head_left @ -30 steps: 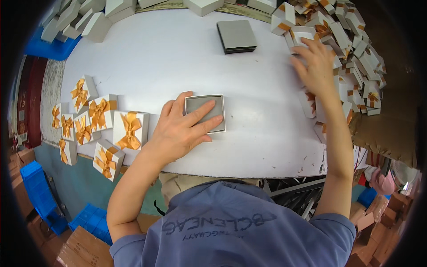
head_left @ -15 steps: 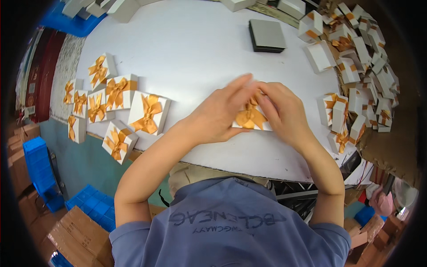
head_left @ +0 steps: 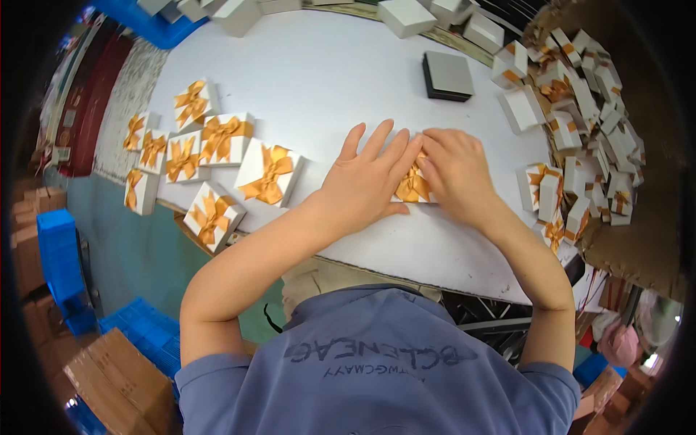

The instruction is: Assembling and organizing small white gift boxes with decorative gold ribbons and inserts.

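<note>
A small white gift box with a gold ribbon bow (head_left: 413, 188) lies on the white tabletop in front of me, mostly covered by my hands. My left hand (head_left: 365, 177) rests flat against its left side, fingers stretched out and spread, thumb near the front edge. Curled over the right side of the box is my right hand (head_left: 459, 174), its thumb and fingers closed at the ribbon. Its fingertips are partly hidden. To the left stands a loose group of similar bowed boxes, the nearest being a larger gift box (head_left: 270, 174).
A grey-topped black box (head_left: 447, 76) sits at the back right. On the right is a big pile of white boxes (head_left: 576, 127), several with gold ribbon. Plain white boxes (head_left: 406, 17) line the far edge, near a blue bin (head_left: 148, 22). Cardboard cartons (head_left: 119, 380) stand at lower left.
My left hand has flattened, its fingers now spread beside the box. My right hand stays curled over the ribbon. The whole view has shifted slightly, moving the table things rightward.
</note>
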The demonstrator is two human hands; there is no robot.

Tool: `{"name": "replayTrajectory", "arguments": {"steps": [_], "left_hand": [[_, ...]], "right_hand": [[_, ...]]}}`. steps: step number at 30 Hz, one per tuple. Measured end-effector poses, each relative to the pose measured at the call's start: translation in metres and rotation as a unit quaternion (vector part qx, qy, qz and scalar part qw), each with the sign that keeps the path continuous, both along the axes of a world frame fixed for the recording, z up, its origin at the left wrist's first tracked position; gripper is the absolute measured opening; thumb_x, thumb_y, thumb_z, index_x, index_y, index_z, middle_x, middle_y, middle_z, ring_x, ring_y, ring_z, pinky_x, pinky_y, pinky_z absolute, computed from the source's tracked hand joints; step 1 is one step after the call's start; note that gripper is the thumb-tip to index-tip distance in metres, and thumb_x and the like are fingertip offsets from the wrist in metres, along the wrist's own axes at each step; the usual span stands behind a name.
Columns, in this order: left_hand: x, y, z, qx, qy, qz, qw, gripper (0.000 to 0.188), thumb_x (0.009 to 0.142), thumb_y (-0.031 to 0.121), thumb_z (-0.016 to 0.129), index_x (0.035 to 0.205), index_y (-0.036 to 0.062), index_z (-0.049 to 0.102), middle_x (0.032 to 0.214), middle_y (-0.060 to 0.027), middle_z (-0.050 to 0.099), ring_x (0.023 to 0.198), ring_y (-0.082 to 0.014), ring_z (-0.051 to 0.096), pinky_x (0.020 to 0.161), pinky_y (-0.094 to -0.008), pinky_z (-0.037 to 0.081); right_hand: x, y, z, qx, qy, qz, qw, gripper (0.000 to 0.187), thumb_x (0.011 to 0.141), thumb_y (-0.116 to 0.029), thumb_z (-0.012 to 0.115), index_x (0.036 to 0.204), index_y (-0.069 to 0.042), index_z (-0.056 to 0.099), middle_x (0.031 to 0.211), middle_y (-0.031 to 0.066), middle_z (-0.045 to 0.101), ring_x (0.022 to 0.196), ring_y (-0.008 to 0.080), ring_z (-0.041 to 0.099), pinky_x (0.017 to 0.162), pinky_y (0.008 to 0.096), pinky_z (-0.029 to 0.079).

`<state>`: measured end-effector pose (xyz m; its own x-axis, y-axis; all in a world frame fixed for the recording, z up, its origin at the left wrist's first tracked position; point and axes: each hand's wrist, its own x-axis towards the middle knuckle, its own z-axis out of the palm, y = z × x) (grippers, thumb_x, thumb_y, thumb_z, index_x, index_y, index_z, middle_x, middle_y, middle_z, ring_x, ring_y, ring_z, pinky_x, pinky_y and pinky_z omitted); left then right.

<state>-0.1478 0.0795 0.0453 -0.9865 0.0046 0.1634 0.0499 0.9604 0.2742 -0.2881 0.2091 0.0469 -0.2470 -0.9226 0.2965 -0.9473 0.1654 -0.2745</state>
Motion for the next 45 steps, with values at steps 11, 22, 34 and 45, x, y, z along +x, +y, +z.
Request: {"name": "replayTrajectory", "arguments": {"steps": [11, 22, 34, 45], "left_hand": [[0.096, -0.036, -0.014, 0.013, 0.097, 0.341, 0.935, 0.056, 0.072, 0.023, 0.073, 0.114, -0.0003, 0.045, 0.129, -0.0256, 0.042, 0.117, -0.038, 0.043, 0.093, -0.0457, 0.034], [0.099, -0.029, -0.026, 0.014, 0.183, 0.28, 0.942, 0.048, 0.071, 0.025, 0.072, 0.111, 0.0023, 0.057, 0.127, -0.0247, 0.045, 0.115, -0.0379, 0.045, 0.091, -0.0442, 0.036], [0.1, -0.031, -0.033, -0.016, 0.213, 0.263, 0.941, 0.045, 0.07, 0.032, 0.072, 0.106, 0.0072, 0.063, 0.125, -0.0248, 0.048, 0.112, -0.036, 0.05, 0.088, -0.0406, 0.038], [0.1, -0.031, -0.033, -0.004, 0.226, 0.254, 0.94, 0.043, 0.07, 0.033, 0.072, 0.104, 0.0082, 0.064, 0.125, -0.026, 0.047, 0.111, -0.0357, 0.05, 0.088, -0.0404, 0.038]], "right_hand": [[0.053, -0.112, 0.016, -0.038, -0.331, 0.122, 0.935, 0.019, 0.079, -0.015, 0.061, 0.093, -0.002, 0.063, 0.089, 0.0117, 0.058, 0.085, 0.0236, 0.057, 0.075, 0.0324, 0.046], [0.06, -0.142, 0.008, 0.199, -0.467, 0.031, 0.861, 0.021, 0.082, -0.018, 0.057, 0.082, 0.002, 0.063, 0.08, 0.0103, 0.059, 0.072, 0.0155, 0.056, 0.064, 0.0274, 0.045], [0.067, -0.152, 0.029, 0.219, -0.381, 0.09, 0.894, 0.016, 0.074, -0.012, 0.065, 0.067, 0.0, 0.058, 0.061, 0.0053, 0.057, 0.056, 0.0092, 0.054, 0.05, 0.0232, 0.042], [0.061, -0.142, 0.026, 0.171, -0.53, 0.106, 0.824, 0.003, 0.075, -0.001, 0.057, 0.073, -0.001, 0.055, 0.063, 0.0014, 0.056, 0.058, 0.0068, 0.051, 0.053, 0.0223, 0.042]]}}
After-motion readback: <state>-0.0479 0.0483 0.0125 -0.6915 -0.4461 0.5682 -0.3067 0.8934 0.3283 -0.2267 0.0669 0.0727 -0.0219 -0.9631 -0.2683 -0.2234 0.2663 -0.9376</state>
